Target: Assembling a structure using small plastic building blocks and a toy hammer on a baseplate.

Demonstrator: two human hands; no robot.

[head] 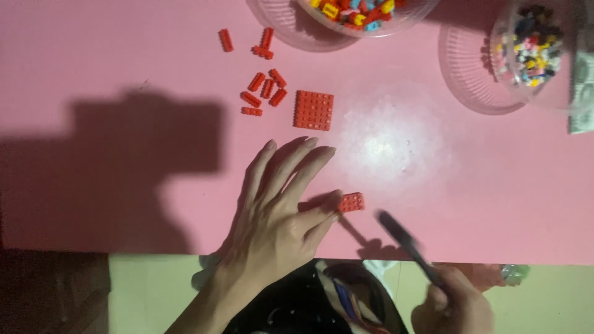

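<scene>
Beside the red plate (351, 201), left hand (278, 210) fingers spread flat; right hand (455, 303) grips a dark tool (405, 241).

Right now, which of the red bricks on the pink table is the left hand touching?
The small red brick by the left hand, at its thumb tip. It lies alone near the table's front edge; the square red plate and loose red bricks lie farther back, untouched.
</scene>
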